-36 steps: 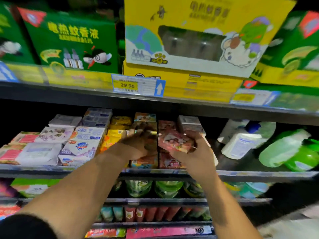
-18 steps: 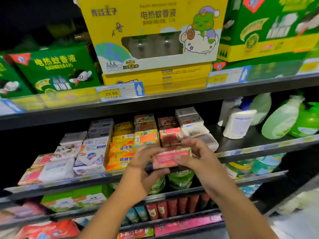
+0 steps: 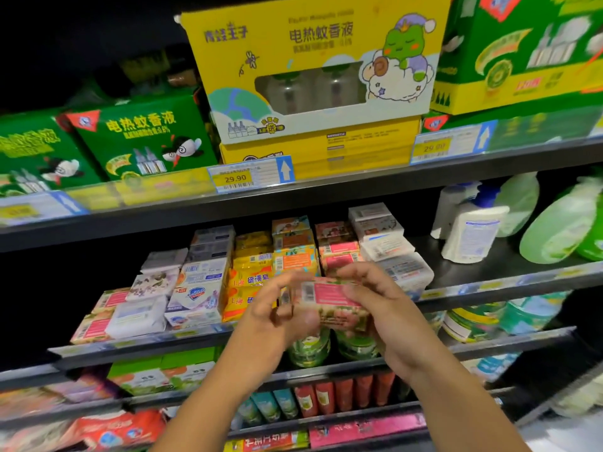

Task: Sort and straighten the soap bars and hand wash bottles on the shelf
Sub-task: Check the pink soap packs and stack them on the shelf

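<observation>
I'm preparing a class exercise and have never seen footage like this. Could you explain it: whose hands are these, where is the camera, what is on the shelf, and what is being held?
No machine here: a person wears a wide-angle camera on the head, looking forward and down, so their own arms reach in from below. The left hand and right hand hold a pink soap bar by its ends, in front of the shelf. On that shelf lie stacks of wrapped soap bars; further right are a white pump bottle and green bottles. The upper shelf carries a yellow box and green boxes.
</observation>
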